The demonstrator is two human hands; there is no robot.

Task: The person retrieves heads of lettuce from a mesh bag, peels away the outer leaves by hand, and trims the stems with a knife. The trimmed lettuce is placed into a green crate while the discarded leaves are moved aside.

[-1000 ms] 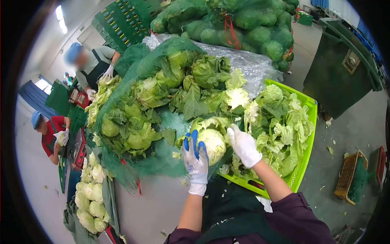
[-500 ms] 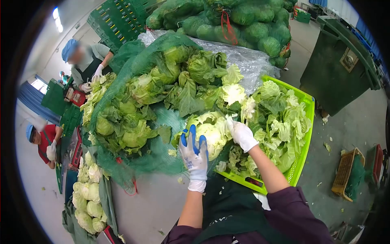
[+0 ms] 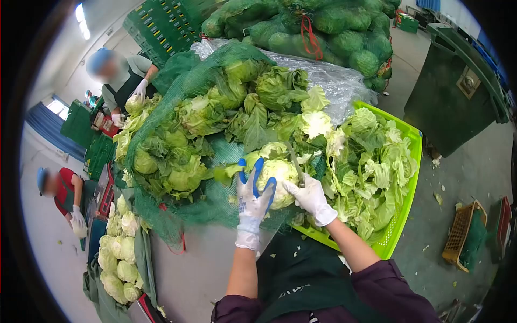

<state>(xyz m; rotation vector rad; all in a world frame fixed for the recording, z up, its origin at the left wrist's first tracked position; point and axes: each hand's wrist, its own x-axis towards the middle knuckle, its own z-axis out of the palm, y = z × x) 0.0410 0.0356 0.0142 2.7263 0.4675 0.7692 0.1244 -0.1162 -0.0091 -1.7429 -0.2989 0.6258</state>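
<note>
Cabbage head [image 3: 281,180], pale green, one: centre of the scene, between the wearer's two hands, resting on green netting [image 3: 156,220] at the left edge of the crate; outer leaves loose at its far side.

Left hand [image 3: 254,196], white glove with blue fingertips: fingers spread wide, laid against the left side of the head. One loose leaf [image 3: 226,173] just left of the fingertips.

Right hand [image 3: 313,200], white glove: fingers folded around the near end of a knife [image 3: 294,161], handle hidden; slim grey blade standing along the right side of the head, thumb beside the head. Whether the edge is in the leaf cannot be told.

Leafy cabbages [image 3: 202,114], untrimmed, several: heaped in the netting, far and left of the hands.

Lime-green crate [image 3: 416,161], perforated: right; filled with loose leaves [image 3: 379,177].

Trimmed cabbages [image 3: 121,264], a pile: near left.

Clear plastic sheet [image 3: 339,89]: far centre, beneath netted sacks [image 3: 344,46] of cabbages.

Dark green bin [image 3: 447,81]: far right. Yellow-brown basket [image 3: 460,237]: right, on the floor, green net inside.

Persons, two, capped in blue: one in a dark apron [image 3: 124,75], far left, gloved hands at cabbages; one in red [image 3: 64,188], left.
</note>
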